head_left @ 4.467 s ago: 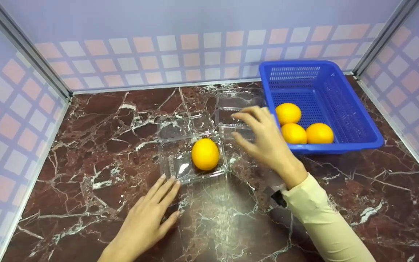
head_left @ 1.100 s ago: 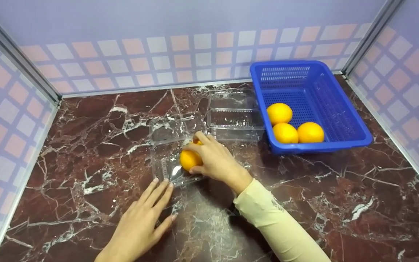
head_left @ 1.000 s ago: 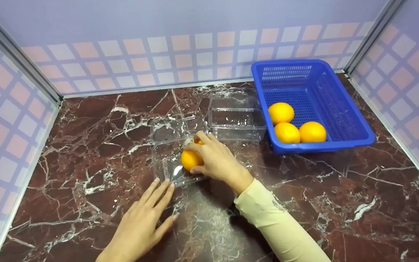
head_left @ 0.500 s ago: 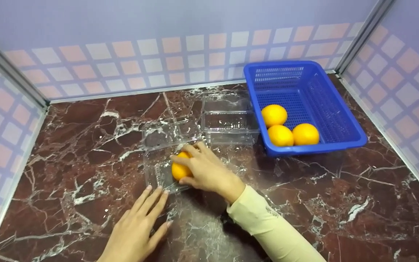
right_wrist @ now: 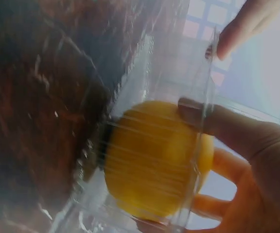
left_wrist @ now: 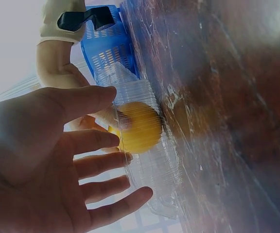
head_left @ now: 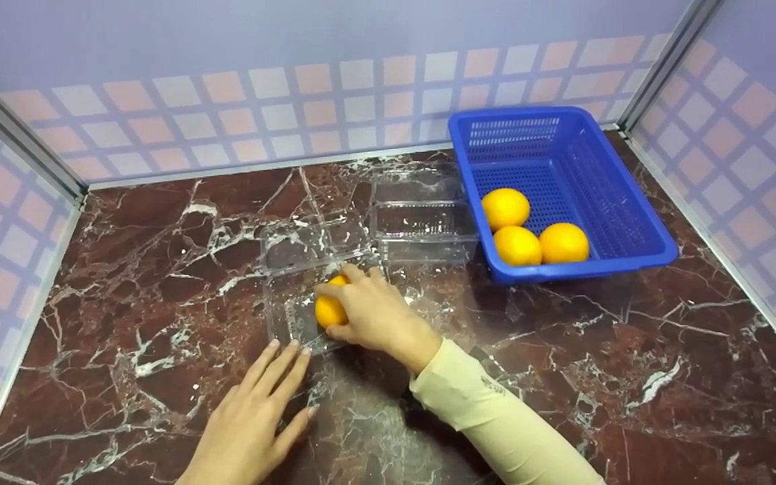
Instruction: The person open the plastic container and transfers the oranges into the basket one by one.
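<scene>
My right hand (head_left: 381, 316) grips an orange (head_left: 329, 311) inside an open clear plastic clamshell box (head_left: 281, 323). In the right wrist view the orange (right_wrist: 154, 160) shows through the box's ribbed wall, my thumb and fingers curled around it. My left hand (head_left: 246, 411) has its fingers extended, fingertips at the box's near left edge. The left wrist view shows that hand (left_wrist: 57, 160) with fingers spread beside the clear wall; whether all of them touch is unclear. Part of the orange is hidden behind the right hand.
A blue plastic basket (head_left: 580, 269) at the back right holds three oranges (head_left: 518, 246). Another open clear clamshell box (head_left: 422, 219) lies between it and the first box. Panel walls border the dark marbled tabletop (head_left: 139, 283) at the back and sides.
Earlier my right hand was empty near the basket, and the orange lay alone in the box. Now that hand grips the orange, which sits slightly further left. My left hand keeps its place.
</scene>
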